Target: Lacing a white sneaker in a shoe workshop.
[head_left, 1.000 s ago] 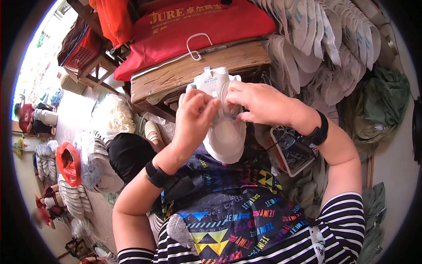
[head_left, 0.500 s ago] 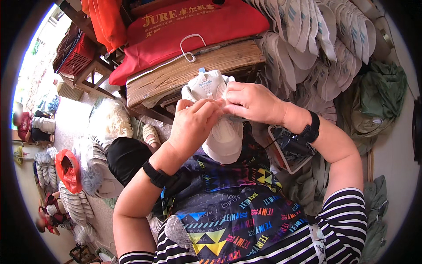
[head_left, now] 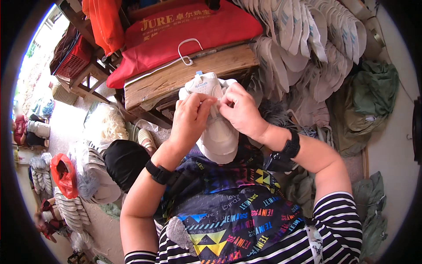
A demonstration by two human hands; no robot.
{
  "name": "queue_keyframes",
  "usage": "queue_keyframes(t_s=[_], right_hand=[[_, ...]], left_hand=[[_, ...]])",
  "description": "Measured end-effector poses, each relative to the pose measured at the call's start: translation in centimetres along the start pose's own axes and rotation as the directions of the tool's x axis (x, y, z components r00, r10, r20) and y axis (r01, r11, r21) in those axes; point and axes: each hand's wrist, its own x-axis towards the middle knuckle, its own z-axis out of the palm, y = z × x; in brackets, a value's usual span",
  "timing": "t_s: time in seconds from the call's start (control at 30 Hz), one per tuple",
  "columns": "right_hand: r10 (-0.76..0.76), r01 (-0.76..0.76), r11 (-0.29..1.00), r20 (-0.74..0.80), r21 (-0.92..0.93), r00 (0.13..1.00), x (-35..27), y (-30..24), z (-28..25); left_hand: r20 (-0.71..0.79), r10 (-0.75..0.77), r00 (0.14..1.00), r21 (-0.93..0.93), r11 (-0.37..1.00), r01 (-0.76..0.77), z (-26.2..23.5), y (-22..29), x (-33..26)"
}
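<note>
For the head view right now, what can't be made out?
All in the head view:
- What, if anything, the left hand and right hand pinch: hidden by their own fingers.
- The underside of the white shoe: hidden by its upper.
- Stacked white shoe pieces: cut off by the top edge.
- Red bag's contents: too small and dark.

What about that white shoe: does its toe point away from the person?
No, the white shoe has its toe toward the person's apron.
</note>
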Motion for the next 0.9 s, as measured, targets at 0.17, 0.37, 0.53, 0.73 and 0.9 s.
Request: queue_keyframes(t_s=[0.17, 0.37, 0.53, 0.73, 0.9], right_hand=[[0.278, -0.187, 0.830, -0.099, 0.526, 0.955, 0.9, -0.6, 1.0], [-0.035, 0.041, 0.998, -0.121, 0.051, 0.992, -0.5, -1.7, 1.1], [0.030, -0.027, 0.999, -0.084, 0.031, 0.996, -1.4, -2.1, 1.4], [0.048, -0.047, 0.992, 0.000, 0.120, 0.999, -1.6, -2.7, 0.8], [-0.054, 0.052, 0.997, 0.041, 0.055, 0.998, -1.2, -2.8, 0.7]], left_hand=[[-0.055, -0.071, 0.996, -0.065, 0.996, 0.068, 0.3, 0.3, -0.7], [-0.165, -0.200, 0.966, -0.113, 0.977, 0.183, 0.4, 2.0, -1.6], [-0.085, -0.347, 0.934, -0.320, 0.897, 0.305, 0.7, 0.8, -1.9], [0.023, -0.462, 0.886, -0.510, 0.757, 0.408, -0.4, 2.0, -2.3], [0.073, -0.512, 0.856, -0.667, 0.613, 0.423, -2.0, 1.7, -2.7]])
